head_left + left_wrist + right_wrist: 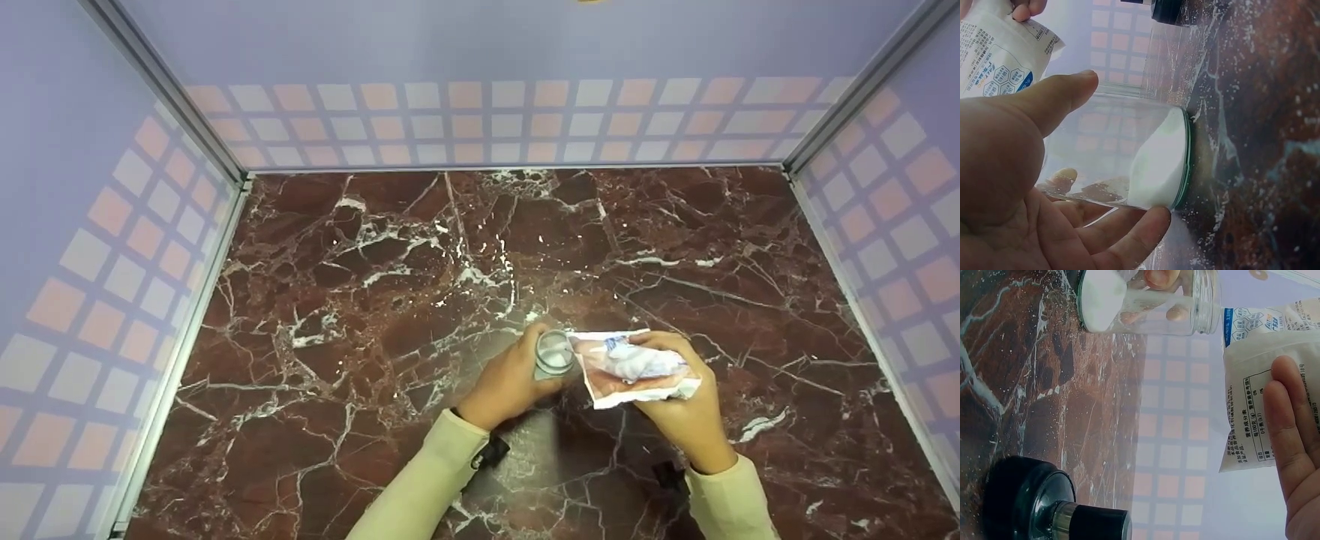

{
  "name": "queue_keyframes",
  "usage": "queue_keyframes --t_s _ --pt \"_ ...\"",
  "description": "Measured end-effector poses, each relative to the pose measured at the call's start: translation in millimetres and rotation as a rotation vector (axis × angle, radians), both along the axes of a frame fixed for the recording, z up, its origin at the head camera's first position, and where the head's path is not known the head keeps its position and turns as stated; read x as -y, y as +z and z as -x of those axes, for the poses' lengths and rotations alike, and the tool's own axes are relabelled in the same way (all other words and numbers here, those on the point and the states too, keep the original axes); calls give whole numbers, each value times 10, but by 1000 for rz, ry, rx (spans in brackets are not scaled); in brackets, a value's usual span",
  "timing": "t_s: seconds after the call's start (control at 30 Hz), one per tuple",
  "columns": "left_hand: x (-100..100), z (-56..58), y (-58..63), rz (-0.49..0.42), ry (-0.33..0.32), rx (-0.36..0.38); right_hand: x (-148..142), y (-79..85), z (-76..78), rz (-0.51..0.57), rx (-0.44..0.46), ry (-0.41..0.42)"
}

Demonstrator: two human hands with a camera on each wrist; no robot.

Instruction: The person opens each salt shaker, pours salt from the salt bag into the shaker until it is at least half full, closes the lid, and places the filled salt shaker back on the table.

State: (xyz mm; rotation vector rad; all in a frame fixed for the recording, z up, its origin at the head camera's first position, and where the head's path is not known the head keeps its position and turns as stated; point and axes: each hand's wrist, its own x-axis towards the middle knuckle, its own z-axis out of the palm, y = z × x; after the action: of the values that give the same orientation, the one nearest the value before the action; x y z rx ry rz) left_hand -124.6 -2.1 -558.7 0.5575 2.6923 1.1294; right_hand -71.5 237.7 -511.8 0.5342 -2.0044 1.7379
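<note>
My left hand (512,379) grips a clear glass jar (1103,140), thumb on one side and fingers round the other. Sloping white grains (1159,163) fill the lower part of the jar, its base close to the tabletop. To the right, my right hand (681,382) holds a torn-open printed salt bag (634,367) with white salt inside. The bag tilts toward the jar, its edge at the jar's mouth. In the right wrist view, a pale streak of salt (1159,299) runs into the jar, and two fingers (1280,410) lie along the bag's nutrition label.
A black bottle-shaped object with a metallic neck (1061,516) stands on the table in the right wrist view; the head view does not show it. White grains lie scattered on the dark red marbled tabletop (337,360). Tiled-pattern panels (465,120) enclose three sides.
</note>
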Motion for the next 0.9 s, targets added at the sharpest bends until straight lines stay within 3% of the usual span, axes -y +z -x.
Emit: queue_keyframes --t_s 0.53,0.9 --pt "9 -2 -26 -15 -6 35 -15 -24 -14 22 -33 3" --pt "-1 9 8 -5 0 40 -10 -76 -45 16 5 -45"
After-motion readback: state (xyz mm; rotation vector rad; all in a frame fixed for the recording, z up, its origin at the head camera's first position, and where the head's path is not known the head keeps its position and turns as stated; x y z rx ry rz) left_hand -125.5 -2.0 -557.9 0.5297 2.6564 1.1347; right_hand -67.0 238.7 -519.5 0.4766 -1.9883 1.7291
